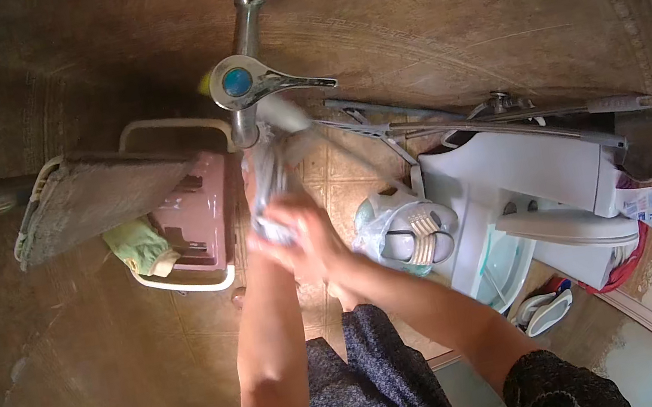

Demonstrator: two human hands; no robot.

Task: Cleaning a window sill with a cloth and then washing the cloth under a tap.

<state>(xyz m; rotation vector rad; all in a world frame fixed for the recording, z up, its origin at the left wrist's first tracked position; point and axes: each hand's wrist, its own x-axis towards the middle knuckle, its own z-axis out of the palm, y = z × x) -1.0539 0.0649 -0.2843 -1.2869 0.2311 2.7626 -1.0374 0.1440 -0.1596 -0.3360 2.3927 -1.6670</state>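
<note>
My right hand [300, 234] is blurred by motion, its fingers curled around pale, wet-looking material [274, 225] against my left forearm. Whether this is a cloth is unclear. Whitish streaks run from it up towards the spout of the chrome tap [246, 129]. My left arm reaches straight up the view, and my left hand [252, 167] is beneath the spout, largely hidden by the streaks and blur. The tap has a lever handle with a blue disc and comes out of the brown patterned wall. Bare feet and dark speckled clothing show below my arms.
A pink plastic stool [220, 215] with cream legs stands left, near a grey-brown cloth [102, 194] and a green cloth item [140, 246]. On the right are sandals [416, 233] on a plastic bag, metal-handled poles [503, 130], a white toilet [572, 225] and slippers [545, 315].
</note>
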